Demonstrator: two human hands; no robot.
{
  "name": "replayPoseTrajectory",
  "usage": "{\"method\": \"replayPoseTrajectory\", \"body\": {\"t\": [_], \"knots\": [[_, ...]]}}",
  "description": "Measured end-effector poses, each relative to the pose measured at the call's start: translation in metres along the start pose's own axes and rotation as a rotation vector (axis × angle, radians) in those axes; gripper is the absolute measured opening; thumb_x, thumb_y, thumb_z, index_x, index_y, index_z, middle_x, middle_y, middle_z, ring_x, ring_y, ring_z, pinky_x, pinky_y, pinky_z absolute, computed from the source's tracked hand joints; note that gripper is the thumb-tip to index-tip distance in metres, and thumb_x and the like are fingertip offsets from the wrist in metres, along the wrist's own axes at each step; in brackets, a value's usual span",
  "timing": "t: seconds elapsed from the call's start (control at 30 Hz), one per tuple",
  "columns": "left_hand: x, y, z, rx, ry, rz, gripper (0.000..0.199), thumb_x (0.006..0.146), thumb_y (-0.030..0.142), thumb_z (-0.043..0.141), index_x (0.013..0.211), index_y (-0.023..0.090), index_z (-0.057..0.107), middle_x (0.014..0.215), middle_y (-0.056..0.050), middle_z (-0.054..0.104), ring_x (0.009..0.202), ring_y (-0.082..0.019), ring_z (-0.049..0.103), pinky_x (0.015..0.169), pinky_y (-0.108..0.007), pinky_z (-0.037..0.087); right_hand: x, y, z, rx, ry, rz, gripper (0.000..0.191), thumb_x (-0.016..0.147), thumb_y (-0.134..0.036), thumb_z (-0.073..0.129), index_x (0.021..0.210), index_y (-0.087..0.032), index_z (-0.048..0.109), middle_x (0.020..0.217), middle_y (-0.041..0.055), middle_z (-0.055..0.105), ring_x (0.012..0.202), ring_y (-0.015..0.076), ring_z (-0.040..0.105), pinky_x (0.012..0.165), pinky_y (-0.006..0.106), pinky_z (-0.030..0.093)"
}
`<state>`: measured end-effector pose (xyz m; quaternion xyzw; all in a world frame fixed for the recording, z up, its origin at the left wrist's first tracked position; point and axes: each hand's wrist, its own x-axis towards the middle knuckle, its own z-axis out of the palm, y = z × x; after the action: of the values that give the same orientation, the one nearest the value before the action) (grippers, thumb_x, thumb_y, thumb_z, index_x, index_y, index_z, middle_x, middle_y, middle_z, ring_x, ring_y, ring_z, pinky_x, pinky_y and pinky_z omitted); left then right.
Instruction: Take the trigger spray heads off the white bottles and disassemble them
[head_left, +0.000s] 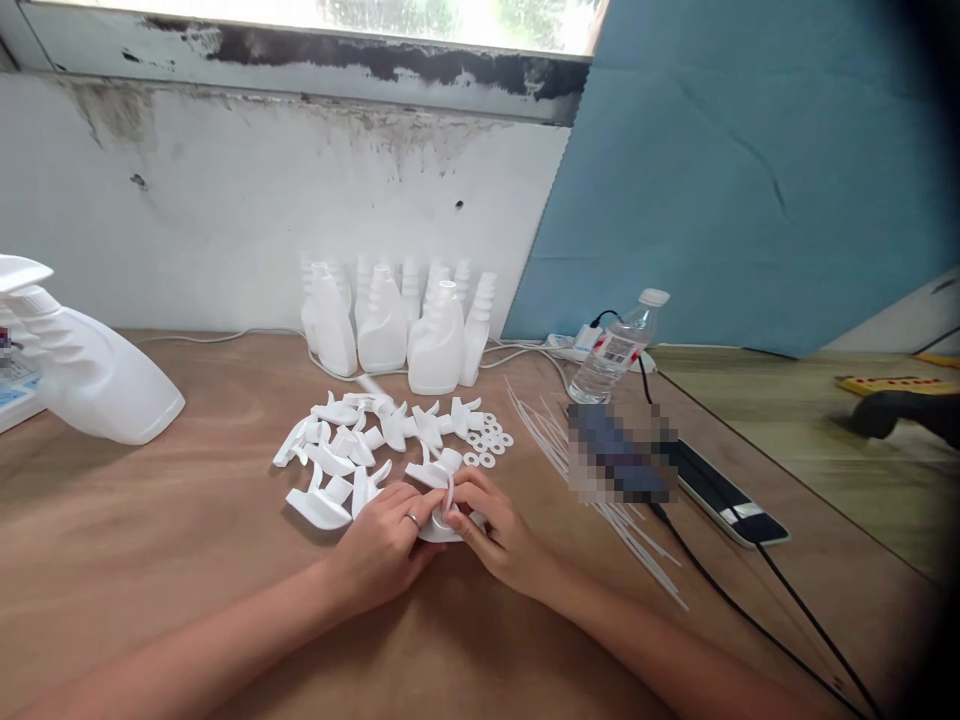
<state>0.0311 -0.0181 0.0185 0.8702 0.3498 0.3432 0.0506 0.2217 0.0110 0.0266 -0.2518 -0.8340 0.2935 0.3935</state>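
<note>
Near the front of the table, my left hand [386, 535] is closed around a white spray trigger head [442, 533]. My right hand [495, 525] meets it from the other side, its fingers pinched at a thin white curved piece on the head, perhaps a washer or tube. The fingers partly cover this spot. Just beyond my fingertips lies another trigger head [431, 470]. More white trigger heads [330, 450] lie in a loose heap to the left and behind. Small white ring washers [487, 440] are gathered right of the heap.
White spray bottles [435, 345] stand in a group by the wall. A larger spray bottle [97, 370] leans at the left. Thin white tubes [615, 520] lie at the right, beside a water bottle [611, 350], a power strip [577, 345], a dark phone [727, 495] and black cables.
</note>
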Motion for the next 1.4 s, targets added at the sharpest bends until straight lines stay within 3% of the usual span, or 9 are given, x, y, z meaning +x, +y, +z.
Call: {"method": "replayPoseTrajectory", "body": {"t": [0.17,0.33,0.43,0.57,0.67,0.77,0.93,1.17,1.4], "knots": [[0.014,-0.009,-0.034,-0.042,-0.032,-0.005,0.052,0.082,0.032,0.065,0.127,0.017,0.045,0.106,-0.012,0.064,0.099,-0.025,0.059,0.085,-0.039,0.05,-0.006,0.001,-0.008,0.028,-0.004,0.031,0.018,0.086,-0.023,0.061,0.104,-0.02,0.058,0.1,0.0065,0.059,0.092,0.0177,0.057,0.082,0.031,0.047],[0.057,-0.054,-0.063,0.184,0.23,-0.142,0.022,0.087,0.027,0.057,0.108,0.019,0.054,0.098,-0.008,0.064,0.09,-0.021,0.061,0.082,-0.036,0.049,-0.008,0.004,-0.009,-0.001,0.032,0.145,0.016,0.084,-0.022,0.062,0.099,-0.02,0.059,0.089,0.0023,0.064,0.078,0.0141,0.058,0.071,0.025,0.047],[0.094,-0.071,-0.06,0.156,0.255,-0.25,0.027,0.088,0.032,0.055,0.111,0.019,0.052,0.103,-0.008,0.062,0.092,-0.021,0.06,0.08,-0.034,0.049,-0.008,0.004,-0.01,0.031,0.093,0.226,0.017,0.082,-0.023,0.064,0.099,-0.02,0.061,0.087,0.0017,0.065,0.078,0.0137,0.059,0.068,0.024,0.047],[0.135,-0.084,-0.039,0.146,0.278,-0.281,0.049,0.083,0.031,0.06,0.126,0.016,0.043,0.126,-0.014,0.051,0.119,-0.027,0.048,0.097,-0.04,0.043,-0.007,0.008,-0.014,0.061,0.212,0.3,0.02,0.083,-0.026,0.061,0.102,-0.02,0.06,0.094,0.0039,0.064,0.08,0.0142,0.059,0.061,0.022,0.047],[0.15,-0.103,-0.023,0.122,0.245,-0.435,0.064,0.077,0.031,0.066,0.133,0.014,0.038,0.13,-0.016,0.049,0.127,-0.031,0.04,0.104,-0.045,0.036,-0.008,0.018,-0.022,0.065,0.302,0.34,0.031,0.083,-0.028,0.062,0.111,-0.02,0.052,0.1,0.0061,0.063,0.081,0.0145,0.06,0.057,0.021,0.046],[0.154,-0.124,-0.012,0.063,0.196,-0.563,0.07,0.073,0.03,0.071,0.133,0.011,0.04,0.115,-0.016,0.058,0.111,-0.029,0.054,0.095,-0.043,0.044,-0.01,0.029,-0.032,0.043,0.391,0.339,0.041,0.081,-0.028,0.064,0.116,-0.021,0.045,0.105,0.0073,0.063,0.085,0.016,0.062,0.064,0.024,0.049],[0.142,-0.121,-0.019,0.044,0.208,-0.523,0.04,0.073,0.031,0.07,0.107,0.013,0.062,0.101,-0.009,0.061,0.087,-0.022,0.061,0.083,-0.036,0.05,-0.017,0.041,-0.055,-0.144,0.415,0.281,0.04,0.084,-0.027,0.062,0.12,-0.022,0.046,0.103,0.0062,0.065,0.086,0.0175,0.063,0.07,0.029,0.051],[0.116,-0.077,-0.088,0.354,0.412,-0.273,0.039,0.079,0.027,0.065,0.116,0.018,0.059,0.11,-0.009,0.056,0.1,-0.025,0.059,0.089,-0.037,0.049,-0.02,0.045,-0.081,-0.484,0.323,0.028,0.035,0.088,-0.022,0.056,0.122,-0.023,0.051,0.112,0.009,0.064,0.092,0.0219,0.062,0.086,0.039,0.05],[0.102,-0.087,-0.141,0.632,0.54,-0.225,0.033,0.082,0.025,0.06,0.115,0.02,0.06,0.111,-0.011,0.054,0.104,-0.027,0.055,0.091,-0.04,0.048,-0.019,0.044,-0.08,-0.477,0.361,0.089,0.034,0.087,-0.026,0.057,0.12,-0.023,0.053,0.105,0.0069,0.067,0.085,0.0202,0.063,0.079,0.035,0.052]]}}
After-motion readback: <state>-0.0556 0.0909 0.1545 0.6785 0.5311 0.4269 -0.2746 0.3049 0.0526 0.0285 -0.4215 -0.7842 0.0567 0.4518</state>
